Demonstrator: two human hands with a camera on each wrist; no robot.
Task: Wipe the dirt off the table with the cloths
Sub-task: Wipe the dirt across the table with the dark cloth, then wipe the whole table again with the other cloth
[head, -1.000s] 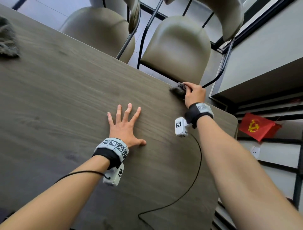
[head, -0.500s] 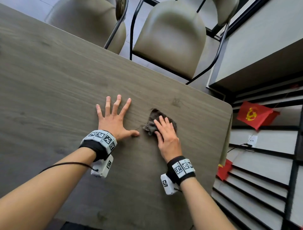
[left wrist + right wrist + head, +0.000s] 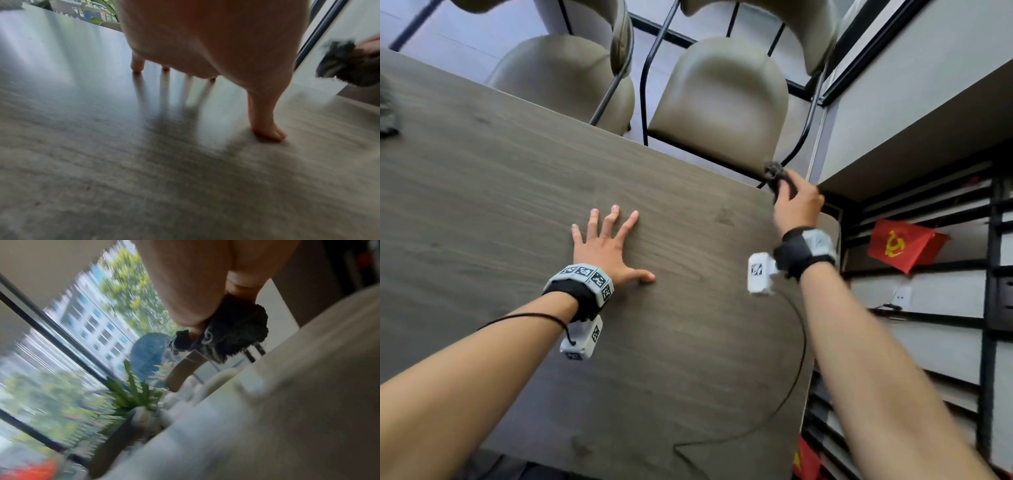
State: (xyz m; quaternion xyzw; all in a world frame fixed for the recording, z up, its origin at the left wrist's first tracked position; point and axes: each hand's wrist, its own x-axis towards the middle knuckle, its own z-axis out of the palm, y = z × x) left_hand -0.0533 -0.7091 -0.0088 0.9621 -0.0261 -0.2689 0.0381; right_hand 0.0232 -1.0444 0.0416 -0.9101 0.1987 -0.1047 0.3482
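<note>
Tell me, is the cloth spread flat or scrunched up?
Scrunched up. The right hand grips the dark cloth in a bunch, lifted off the table.

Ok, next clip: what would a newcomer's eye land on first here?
Probably the right hand gripping a dark, shaggy cloth at the far right corner of the grey wood-grain table. Next, the left hand spread flat mid-table, then the red flag on the shelving at right.
</note>
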